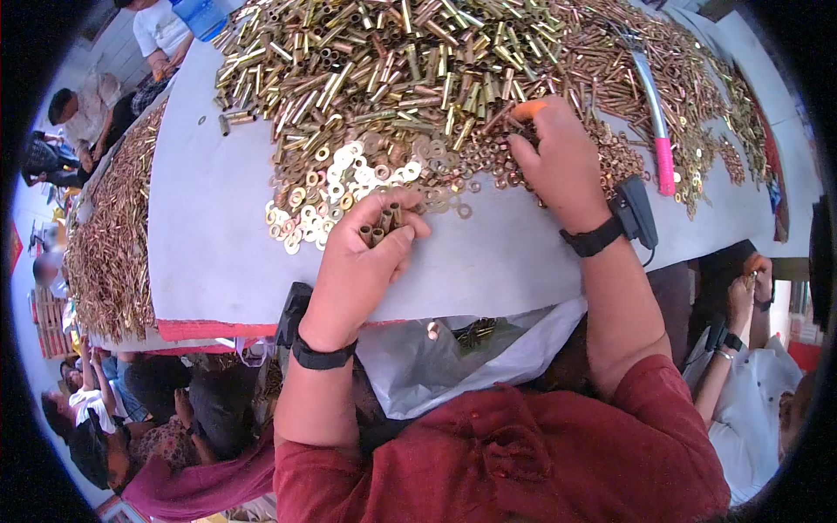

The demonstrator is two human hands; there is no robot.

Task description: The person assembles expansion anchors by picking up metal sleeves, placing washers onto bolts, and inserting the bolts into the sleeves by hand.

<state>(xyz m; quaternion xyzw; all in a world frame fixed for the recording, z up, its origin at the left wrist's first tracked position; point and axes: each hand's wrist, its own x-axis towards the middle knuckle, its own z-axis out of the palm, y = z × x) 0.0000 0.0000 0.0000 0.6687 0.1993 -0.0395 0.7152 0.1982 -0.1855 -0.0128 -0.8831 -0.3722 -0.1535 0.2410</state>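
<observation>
My left hand (370, 253) is closed around several short brass-coloured metal tubes (378, 234), their open ends pointing up. It hovers over the front edge of a heap of flat washers (340, 179). My right hand (558, 152) reaches into the pile, thumb and index finger apart, at the border between loose metal tubes (418, 61) and small copper-coloured nuts (510, 161). Its other fingers are partly hidden. Below the table edge, a small copper-coloured piece (433, 329) shows above the opening of a white plastic bag (410, 375) in front of my body.
A tool with a pink handle (664, 166) lies on the pile at right. The grey tabletop (218, 270) has a red front edge. Another heap of metal parts (118, 227) covers a surface at left. Other people sit nearby; a co-worker's hands (750, 283) are at right.
</observation>
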